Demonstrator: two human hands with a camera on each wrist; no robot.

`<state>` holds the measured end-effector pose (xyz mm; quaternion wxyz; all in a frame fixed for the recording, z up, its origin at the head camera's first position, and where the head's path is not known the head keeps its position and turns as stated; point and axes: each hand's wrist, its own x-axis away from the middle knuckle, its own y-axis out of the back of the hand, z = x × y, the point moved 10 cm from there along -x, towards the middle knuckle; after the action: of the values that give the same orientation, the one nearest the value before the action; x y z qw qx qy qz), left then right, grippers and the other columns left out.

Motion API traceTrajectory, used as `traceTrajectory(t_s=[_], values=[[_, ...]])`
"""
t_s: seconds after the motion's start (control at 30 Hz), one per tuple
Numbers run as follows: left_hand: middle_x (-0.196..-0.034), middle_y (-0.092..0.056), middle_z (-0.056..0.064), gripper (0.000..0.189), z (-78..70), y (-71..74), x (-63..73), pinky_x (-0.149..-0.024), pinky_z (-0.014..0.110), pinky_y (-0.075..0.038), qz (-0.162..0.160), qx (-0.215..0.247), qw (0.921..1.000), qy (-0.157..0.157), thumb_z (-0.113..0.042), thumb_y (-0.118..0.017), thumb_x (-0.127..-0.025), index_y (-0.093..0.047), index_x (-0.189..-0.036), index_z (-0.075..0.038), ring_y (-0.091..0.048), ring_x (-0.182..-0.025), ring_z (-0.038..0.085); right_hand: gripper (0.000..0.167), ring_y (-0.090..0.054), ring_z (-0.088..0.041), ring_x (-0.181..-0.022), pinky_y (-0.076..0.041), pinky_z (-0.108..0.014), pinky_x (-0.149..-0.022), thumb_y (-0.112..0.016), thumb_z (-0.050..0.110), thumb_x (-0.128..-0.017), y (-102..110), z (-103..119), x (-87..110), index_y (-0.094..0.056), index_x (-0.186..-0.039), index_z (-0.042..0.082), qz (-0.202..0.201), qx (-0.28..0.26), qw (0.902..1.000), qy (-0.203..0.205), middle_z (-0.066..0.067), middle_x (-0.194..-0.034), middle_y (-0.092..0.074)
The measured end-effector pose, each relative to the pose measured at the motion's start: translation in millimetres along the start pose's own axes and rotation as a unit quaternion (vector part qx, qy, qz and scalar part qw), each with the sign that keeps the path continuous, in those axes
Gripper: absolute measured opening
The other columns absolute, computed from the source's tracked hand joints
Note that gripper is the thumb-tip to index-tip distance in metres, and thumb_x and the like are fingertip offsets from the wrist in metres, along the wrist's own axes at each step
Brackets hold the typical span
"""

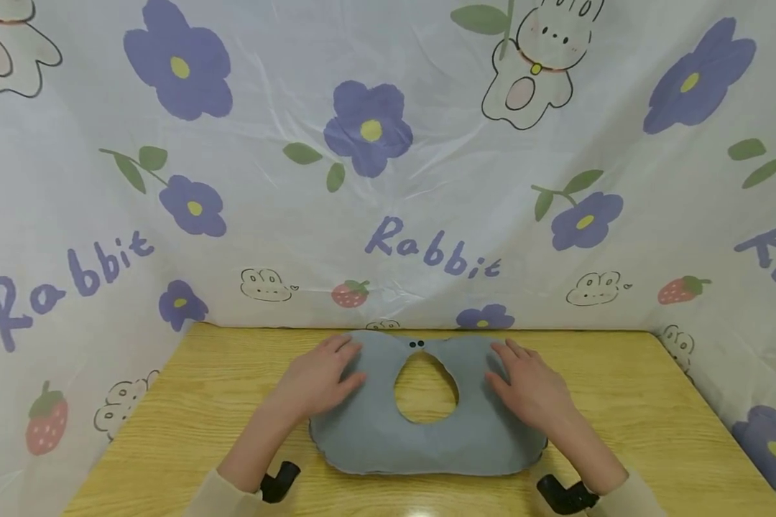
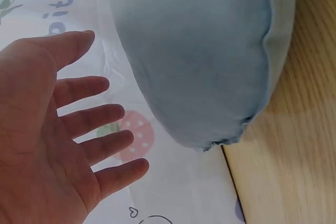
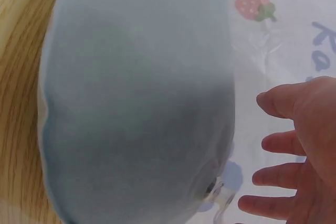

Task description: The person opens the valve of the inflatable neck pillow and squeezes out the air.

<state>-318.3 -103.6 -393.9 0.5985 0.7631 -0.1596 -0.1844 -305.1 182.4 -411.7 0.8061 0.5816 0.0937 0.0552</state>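
Note:
A grey-blue, puffed-up inflatable neck pillow (image 1: 427, 449) lies on the table with its round opening in the middle. Two small dark snaps (image 1: 417, 344) sit side by side at its far edge, where the ends meet. Over the pillow's left side is my left hand (image 1: 323, 373), fingers spread and slightly bent. Likewise my right hand (image 1: 532, 380) is over the right side, its fingers extended. Both wrist views show a gap between the fingers and the pillow, with neither hand gripping it. A clear plastic valve (image 3: 218, 195) shows on the pillow's edge in the right wrist view.
The wood-grain table (image 1: 233, 380) runs back to a white curtain (image 1: 284, 215) printed with rabbits, flowers and strawberries, which also hangs at both sides. Black wrist-camera mounts (image 1: 281, 481) sit under each forearm near the beige sleeves (image 1: 229, 499).

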Motion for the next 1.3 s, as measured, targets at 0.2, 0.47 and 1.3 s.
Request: traceTrajectory(t_s=[0.2,0.47,1.3], values=[[-0.150,-0.049,0.022,0.054,-3.0,-2.8,6.4,-0.108,0.055,-0.044,-0.002,-0.003,0.9999,-0.010,-0.034,-0.065,-0.102,-0.057,-0.144,-0.001,-0.045,-0.140,0.040,0.054,-0.047,-0.053,-0.131,-0.048,-0.067,-0.094,-0.067,0.029,-0.101,5,9,7.0,-0.055,-0.146,0.001,-0.020,-0.001,0.9995,0.024,-0.030,-0.150,-0.046],[-0.149,-0.050,0.020,0.053,-5.7,-14.3,11.2,-0.106,0.056,-0.046,0.009,0.015,0.9998,-0.012,-0.034,-0.064,-0.103,-0.057,-0.146,-0.003,-0.045,-0.140,0.040,0.051,-0.047,-0.055,-0.132,-0.040,-0.067,-0.104,-0.070,0.028,-0.099,-5,12,11.3,-0.060,-0.139,-0.001,-0.031,0.010,0.9983,0.049,-0.033,-0.145,-0.050],[-0.151,-0.049,0.020,0.050,2.1,-28.1,14.6,-0.110,0.057,-0.041,0.016,0.042,0.9990,-0.002,-0.034,-0.063,-0.103,-0.060,-0.144,-0.006,-0.042,-0.143,0.040,0.051,-0.044,-0.051,-0.136,-0.042,-0.064,-0.104,-0.068,0.031,-0.100,-30,8,10.0,-0.060,-0.141,0.001,0.020,-0.010,0.9996,0.017,-0.030,-0.149,-0.048]])
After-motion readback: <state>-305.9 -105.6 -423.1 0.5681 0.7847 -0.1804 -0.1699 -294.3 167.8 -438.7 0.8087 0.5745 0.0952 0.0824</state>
